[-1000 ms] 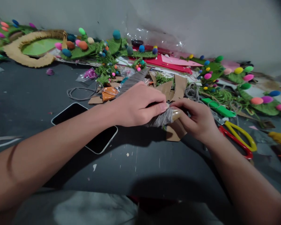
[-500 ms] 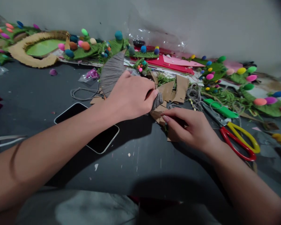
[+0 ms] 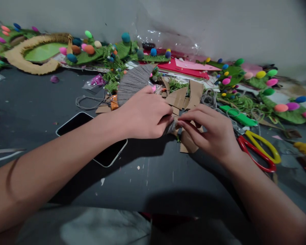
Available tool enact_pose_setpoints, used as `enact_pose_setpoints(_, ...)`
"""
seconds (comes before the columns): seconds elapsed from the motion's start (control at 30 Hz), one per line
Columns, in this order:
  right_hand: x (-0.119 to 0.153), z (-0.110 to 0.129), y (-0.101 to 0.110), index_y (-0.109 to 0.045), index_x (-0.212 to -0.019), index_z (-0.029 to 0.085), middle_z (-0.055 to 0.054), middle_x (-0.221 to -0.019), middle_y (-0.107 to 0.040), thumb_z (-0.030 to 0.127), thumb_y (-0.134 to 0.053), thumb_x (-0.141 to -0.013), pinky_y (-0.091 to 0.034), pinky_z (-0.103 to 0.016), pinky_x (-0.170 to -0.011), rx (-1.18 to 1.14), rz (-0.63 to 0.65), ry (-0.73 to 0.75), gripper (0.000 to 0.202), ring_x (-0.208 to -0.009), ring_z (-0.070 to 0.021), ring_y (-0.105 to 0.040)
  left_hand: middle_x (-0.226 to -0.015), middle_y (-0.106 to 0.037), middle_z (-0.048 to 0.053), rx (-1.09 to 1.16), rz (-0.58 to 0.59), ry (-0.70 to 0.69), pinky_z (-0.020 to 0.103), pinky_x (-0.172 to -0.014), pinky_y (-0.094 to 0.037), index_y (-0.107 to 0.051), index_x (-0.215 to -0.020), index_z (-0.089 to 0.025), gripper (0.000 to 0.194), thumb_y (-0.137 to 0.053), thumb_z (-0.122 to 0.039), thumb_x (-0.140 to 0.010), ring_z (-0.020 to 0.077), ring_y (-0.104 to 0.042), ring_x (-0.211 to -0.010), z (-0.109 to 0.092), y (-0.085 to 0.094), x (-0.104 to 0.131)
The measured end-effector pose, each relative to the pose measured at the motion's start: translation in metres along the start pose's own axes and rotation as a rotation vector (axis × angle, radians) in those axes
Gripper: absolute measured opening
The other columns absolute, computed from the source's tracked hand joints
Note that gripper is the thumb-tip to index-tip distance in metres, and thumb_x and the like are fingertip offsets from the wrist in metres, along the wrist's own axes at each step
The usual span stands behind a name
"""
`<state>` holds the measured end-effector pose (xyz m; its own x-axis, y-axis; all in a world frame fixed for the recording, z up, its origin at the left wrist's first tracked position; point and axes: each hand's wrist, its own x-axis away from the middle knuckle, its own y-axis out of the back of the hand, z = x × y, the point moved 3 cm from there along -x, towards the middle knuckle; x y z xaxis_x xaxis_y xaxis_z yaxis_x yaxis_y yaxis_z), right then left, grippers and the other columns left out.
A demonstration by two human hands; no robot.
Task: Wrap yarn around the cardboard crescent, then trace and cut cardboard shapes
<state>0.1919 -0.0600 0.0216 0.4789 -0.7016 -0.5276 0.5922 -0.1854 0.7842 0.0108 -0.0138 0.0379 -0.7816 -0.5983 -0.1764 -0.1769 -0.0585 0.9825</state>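
A curved piece wrapped in grey yarn (image 3: 135,80) is held above the dark table, its wide end up and to the left. My left hand (image 3: 146,114) is closed around its middle, hiding much of it. The narrow wrapped end sticks out at the thumb. My right hand (image 3: 210,131) pinches with thumb and forefinger right at that end. What lies between those fingertips is too small to make out. Below and behind the hands lie cardboard scraps (image 3: 189,141). A phone (image 3: 111,153) rests partly under my left forearm.
Red-and-yellow-handled scissors (image 3: 256,153) and a green comb-like piece (image 3: 241,115) lie right of my right hand. Along the wall are green leaves with coloured balls (image 3: 91,54), a tan fringed crescent (image 3: 17,59) and red sheets (image 3: 181,68). Loose grey yarn (image 3: 91,102) lies left.
The wrapped piece has turned in my left hand, its wide end swinging right and its narrow end dropping lower. My right fingertips have come up against the narrow end.
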Motion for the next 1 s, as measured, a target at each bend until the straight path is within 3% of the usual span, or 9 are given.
enact_pose_setpoints(0.4, -0.001, -0.01, -0.003, -0.07, -0.092, 0.02, -0.005, -0.089, -0.072, 0.022, -0.063, -0.099, -0.049, -0.031, -0.07, -0.208, 0.049, -0.112, 0.009, -0.078, -0.0172, -0.063, -0.079, -0.07, -0.001, 0.192, -0.021, -0.206, 0.039, -0.083, -0.032, -0.064, -0.08, -0.022, 0.027, -0.046, -0.029, -0.099, 0.0172, -0.062, -0.078, -0.001, 0.002, 0.004)
enact_pose_setpoints(0.53, 0.001, -0.015, -0.004, -0.07, -0.095, 0.02, -0.004, -0.089, -0.074, 0.023, -0.062, -0.098, -0.05, -0.029, -0.068, -0.263, 0.024, -0.182, 0.009, -0.077, -0.0169, -0.066, -0.081, -0.07, 0.0, 0.209, -0.08, -0.138, 0.04, -0.084, -0.033, -0.064, -0.082, -0.022, 0.028, -0.044, -0.032, -0.1, 0.0188, -0.063, -0.081, 0.003, 0.007, 0.004)
enact_pose_setpoints(0.77, 0.003, -0.012, -0.012, -0.07, -0.087, 0.02, 0.0, -0.078, -0.072, 0.024, -0.063, -0.097, -0.049, -0.026, -0.063, -0.27, 0.084, -0.265, 0.013, -0.068, -0.0148, -0.064, -0.089, -0.072, 0.005, 0.068, -0.202, 0.143, 0.045, -0.087, -0.037, -0.062, -0.083, -0.02, 0.031, -0.04, -0.034, -0.1, 0.0248, -0.065, -0.09, 0.009, 0.008, 0.0)
enact_pose_setpoints(0.87, 0.005, -0.008, -0.014, -0.073, -0.096, 0.02, -0.002, -0.085, -0.075, 0.025, -0.064, -0.097, -0.049, -0.026, -0.064, -0.216, 0.087, -0.247, 0.01, -0.072, -0.0149, -0.067, -0.088, -0.071, 0.008, -0.007, -0.185, 0.202, 0.046, -0.088, -0.038, -0.064, -0.083, -0.019, 0.034, -0.038, -0.033, -0.1, 0.0272, -0.066, -0.09, 0.01, 0.005, 0.0)
enact_pose_setpoints(1.0, 0.006, -0.003, -0.012, -0.072, -0.094, 0.019, 0.0, -0.078, -0.071, 0.022, -0.064, -0.096, -0.045, -0.025, -0.059, -0.1, 0.086, -0.16, 0.008, -0.063, -0.0122, -0.061, -0.084, -0.072, 0.01, -0.11, -0.113, 0.161, 0.048, -0.087, -0.039, -0.065, -0.076, -0.018, 0.035, -0.039, -0.032, -0.096, 0.0282, -0.066, -0.085, 0.009, 0.0, 0.0)
